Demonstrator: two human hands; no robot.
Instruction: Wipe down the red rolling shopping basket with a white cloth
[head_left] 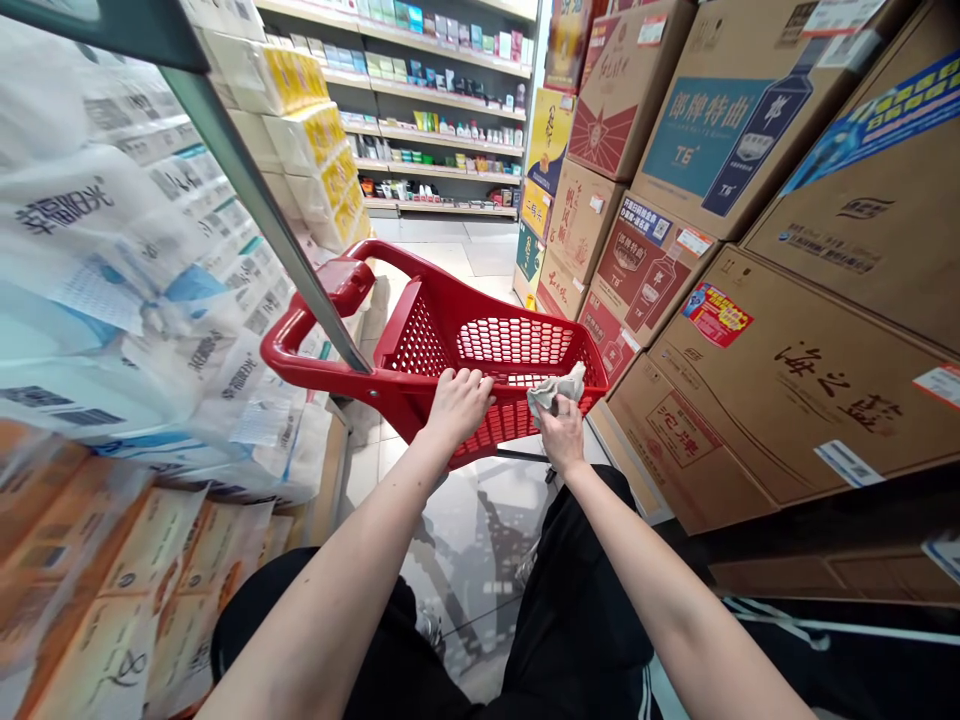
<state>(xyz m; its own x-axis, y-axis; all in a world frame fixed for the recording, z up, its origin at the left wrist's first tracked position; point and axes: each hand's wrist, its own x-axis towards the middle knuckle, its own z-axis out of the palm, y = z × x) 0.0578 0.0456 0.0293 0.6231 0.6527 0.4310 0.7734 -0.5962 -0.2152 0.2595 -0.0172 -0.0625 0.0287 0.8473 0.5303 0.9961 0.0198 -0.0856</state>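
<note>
In front of me stands a red plastic shopping cart [517,295] with perforated sides and a grey metal pole [262,215] rising at the left. My left hand [459,405] has its fingers curled over the near rim of the basket. A crumpled whitish cloth [556,388] lies against the basket's right end, gripped by my right hand [562,432]. Part of the cloth sticks up above the rim. No goods show in the visible part of the basket.
Stacked cardboard cartons [750,380] wall the right side. Wrapped tissue packs [300,130] and orange packets [135,600] crowd the left. Shelves of small bottles and boxes [450,130] stand at the back. Tiled floor [487,530] shows between my legs.
</note>
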